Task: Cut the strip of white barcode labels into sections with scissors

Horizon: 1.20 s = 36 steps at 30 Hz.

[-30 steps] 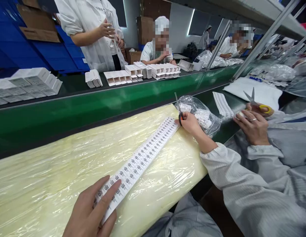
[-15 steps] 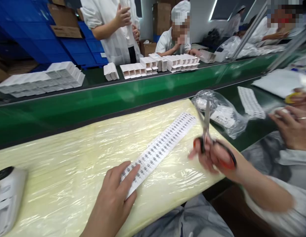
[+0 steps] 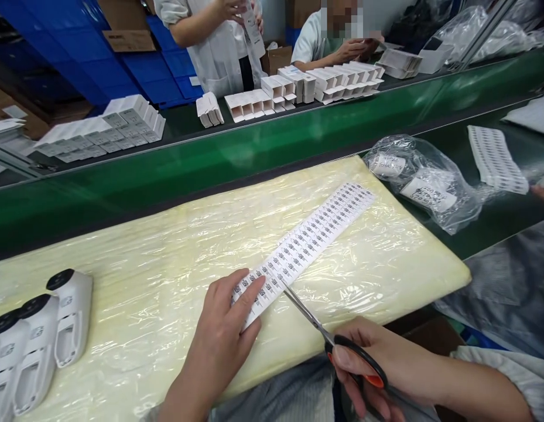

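Note:
A long white strip of printed labels [image 3: 313,237] lies diagonally on a yellow pad wrapped in plastic film [image 3: 135,281]. My left hand [image 3: 223,337] presses flat on the strip's near end. My right hand [image 3: 368,375] grips a pair of scissors [image 3: 324,334] with black and orange handles. The scissor blades point up-left and their tips touch the strip's edge just right of my left fingers.
Three white devices [image 3: 38,334] lie at the pad's left end. A clear bag with labelled rolls [image 3: 423,181] and another label sheet [image 3: 495,158] sit to the right. Beyond the green conveyor [image 3: 210,164] stand white boxes [image 3: 298,88] and people in white coats.
My right hand brought the scissors from the far end of the strip down to its near end beside my left hand. The view shifted left, revealing the white devices.

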### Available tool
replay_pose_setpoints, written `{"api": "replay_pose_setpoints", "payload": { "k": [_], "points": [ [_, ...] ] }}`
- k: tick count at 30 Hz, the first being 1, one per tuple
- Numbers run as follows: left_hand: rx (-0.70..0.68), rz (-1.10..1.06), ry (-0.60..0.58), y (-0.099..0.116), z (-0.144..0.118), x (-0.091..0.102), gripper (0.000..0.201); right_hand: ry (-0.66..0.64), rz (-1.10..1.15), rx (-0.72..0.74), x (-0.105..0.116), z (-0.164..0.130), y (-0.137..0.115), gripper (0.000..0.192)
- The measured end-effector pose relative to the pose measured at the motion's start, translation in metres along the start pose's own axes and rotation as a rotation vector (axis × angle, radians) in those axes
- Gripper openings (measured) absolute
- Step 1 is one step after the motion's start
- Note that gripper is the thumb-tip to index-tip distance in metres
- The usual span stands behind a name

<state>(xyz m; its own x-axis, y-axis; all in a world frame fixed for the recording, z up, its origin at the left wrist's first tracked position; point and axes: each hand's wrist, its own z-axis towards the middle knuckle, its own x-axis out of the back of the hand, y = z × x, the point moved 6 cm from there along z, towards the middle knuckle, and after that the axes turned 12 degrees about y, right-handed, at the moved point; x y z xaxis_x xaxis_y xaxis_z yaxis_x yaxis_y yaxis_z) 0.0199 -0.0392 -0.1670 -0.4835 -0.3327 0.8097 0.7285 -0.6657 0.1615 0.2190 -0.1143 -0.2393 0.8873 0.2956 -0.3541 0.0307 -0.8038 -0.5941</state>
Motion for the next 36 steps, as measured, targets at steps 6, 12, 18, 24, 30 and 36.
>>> {"api": "replay_pose_setpoints", "payload": {
  "k": [6,12,18,24,30,36],
  "points": [
    [0.003,-0.012,-0.002,0.000,-0.001,0.000,0.043,0.023,-0.002,0.022,-0.007,0.005,-0.012,0.071],
    [0.003,-0.027,0.000,0.000,-0.001,-0.001,0.042,0.044,-0.006,0.013,-0.008,0.005,-0.018,0.065],
    [0.000,-0.033,0.001,0.000,-0.002,-0.002,0.040,0.064,-0.026,-0.004,-0.007,0.005,-0.019,0.060],
    [0.012,-0.042,0.013,0.001,-0.002,-0.001,0.041,0.068,-0.049,0.007,-0.007,0.004,-0.019,0.060],
    [0.012,-0.042,0.011,0.001,-0.001,-0.001,0.041,0.092,-0.079,-0.001,-0.006,0.005,-0.021,0.058],
    [0.010,-0.048,0.010,0.001,-0.002,-0.001,0.042,0.087,-0.065,0.002,-0.009,0.009,-0.029,0.058]
  ]
}}
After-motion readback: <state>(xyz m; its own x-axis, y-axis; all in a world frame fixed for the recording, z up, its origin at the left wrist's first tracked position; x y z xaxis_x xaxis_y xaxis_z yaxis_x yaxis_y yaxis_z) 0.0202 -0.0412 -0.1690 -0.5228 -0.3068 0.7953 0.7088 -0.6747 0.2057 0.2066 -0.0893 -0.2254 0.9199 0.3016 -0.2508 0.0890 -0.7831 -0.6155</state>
